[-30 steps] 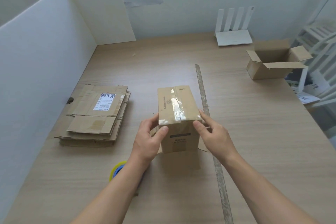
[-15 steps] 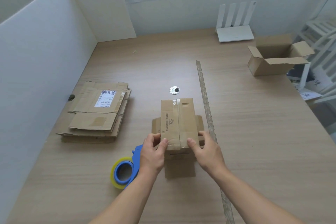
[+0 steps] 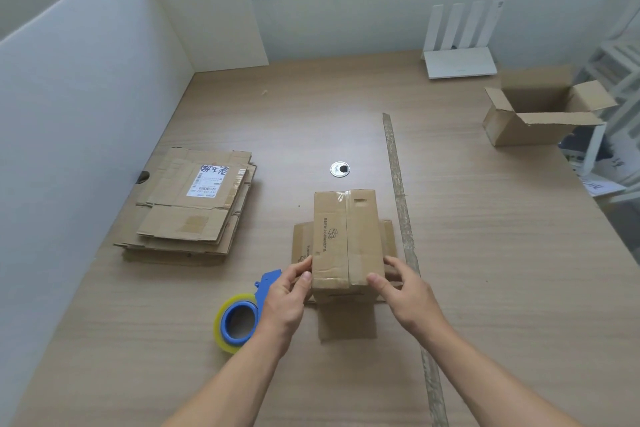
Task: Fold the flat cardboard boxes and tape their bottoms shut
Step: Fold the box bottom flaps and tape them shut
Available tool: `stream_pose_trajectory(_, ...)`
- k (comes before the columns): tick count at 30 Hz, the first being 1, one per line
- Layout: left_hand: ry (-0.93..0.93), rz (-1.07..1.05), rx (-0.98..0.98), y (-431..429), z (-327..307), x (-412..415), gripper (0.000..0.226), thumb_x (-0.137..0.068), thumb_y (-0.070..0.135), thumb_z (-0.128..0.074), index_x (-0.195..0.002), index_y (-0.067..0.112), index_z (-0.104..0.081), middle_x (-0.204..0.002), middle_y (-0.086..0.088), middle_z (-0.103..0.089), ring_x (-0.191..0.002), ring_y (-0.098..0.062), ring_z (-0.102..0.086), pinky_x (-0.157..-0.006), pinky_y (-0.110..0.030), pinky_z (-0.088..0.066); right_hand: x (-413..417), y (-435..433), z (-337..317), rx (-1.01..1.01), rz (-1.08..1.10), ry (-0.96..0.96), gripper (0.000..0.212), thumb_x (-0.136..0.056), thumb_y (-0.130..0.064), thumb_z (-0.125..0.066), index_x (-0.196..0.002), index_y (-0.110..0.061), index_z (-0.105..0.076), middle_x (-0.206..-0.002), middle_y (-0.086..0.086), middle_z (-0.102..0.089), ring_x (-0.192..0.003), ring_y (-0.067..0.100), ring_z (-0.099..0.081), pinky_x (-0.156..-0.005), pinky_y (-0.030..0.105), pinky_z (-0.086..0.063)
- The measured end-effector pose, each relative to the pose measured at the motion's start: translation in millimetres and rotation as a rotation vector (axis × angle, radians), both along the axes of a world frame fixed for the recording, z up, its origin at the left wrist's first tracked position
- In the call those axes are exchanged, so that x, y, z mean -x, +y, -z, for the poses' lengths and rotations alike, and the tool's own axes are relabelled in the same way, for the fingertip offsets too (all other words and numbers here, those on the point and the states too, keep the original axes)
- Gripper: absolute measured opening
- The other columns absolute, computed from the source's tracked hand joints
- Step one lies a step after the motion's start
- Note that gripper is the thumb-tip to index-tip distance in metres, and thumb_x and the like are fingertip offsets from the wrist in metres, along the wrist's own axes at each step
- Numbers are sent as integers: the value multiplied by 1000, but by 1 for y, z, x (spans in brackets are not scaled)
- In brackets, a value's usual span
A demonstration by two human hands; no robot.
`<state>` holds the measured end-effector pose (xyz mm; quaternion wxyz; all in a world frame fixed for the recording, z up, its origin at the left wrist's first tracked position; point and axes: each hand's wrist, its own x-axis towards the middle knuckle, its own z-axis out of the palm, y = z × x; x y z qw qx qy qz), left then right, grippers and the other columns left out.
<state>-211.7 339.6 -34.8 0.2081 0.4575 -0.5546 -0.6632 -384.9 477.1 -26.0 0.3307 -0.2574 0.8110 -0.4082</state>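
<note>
A small brown cardboard box (image 3: 346, 236) rests on the wooden table (image 3: 485, 288), its loose flaps splayed flat on the tabletop around it and clear tape along its upper face. My left hand (image 3: 287, 298) grips the box's near left corner with thumb and fingers. My right hand (image 3: 401, 288) grips the near right corner. A blue tape dispenser with a yellowish roll (image 3: 239, 319) lies just left of my left wrist. A stack of flat cardboard boxes (image 3: 194, 208) sits at the left.
An opened cardboard box (image 3: 533, 114) stands at the far right edge. A white router (image 3: 457, 59) sits at the back. A tape strip (image 3: 401, 201) runs down the table, with a metal grommet (image 3: 340, 169) beside it. White partition walls close the left side.
The box was tipped from standing with its taped end up and lowered onto the table nearer to me. Both hands kept their grip on it. The tape dispenser came into sight.
</note>
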Motion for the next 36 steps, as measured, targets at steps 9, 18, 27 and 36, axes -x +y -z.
stream_pose_trajectory(9,-7,-147,-58,15,4,15,30,-105,26,-45,-115,46,-65,-127,4,-66,-122,-17,-59,-108,-46,-45,-10,-7,-9,-43,-103,220,39,-94,-53,-54,-127,-34,-57,-111,-13,-67,-101,10,-61,-83,29,-50)
stream_pose_trajectory(18,-83,7,51,7,-9,1,30,-96,27,-63,-122,40,-56,-125,4,-62,-113,-13,-62,-99,-35,-51,-9,-8,-14,-67,-110,233,72,-82,-59,-68,-141,-23,-48,-122,-5,-63,-102,8,-56,-86,27,-46)
stream_pose_trajectory(27,-130,37,260,3,-16,1,55,-92,24,-67,-143,17,-49,-136,2,-59,-123,-7,-57,-106,-34,-47,-3,-20,-27,-75,54,69,74,-87,-61,-58,-146,-21,-41,-127,5,-59,-117,22,-56,-102,38,-44)
stream_pose_trajectory(36,-185,272,478,-11,-42,-6,39,-91,23,-60,-128,35,-55,-125,20,-58,-111,15,-52,-88,-4,-39,60,-25,-51,33,121,114,51,-85,-54,-67,-127,-25,-59,-130,2,-56,-120,20,-54,-103,36,-43)
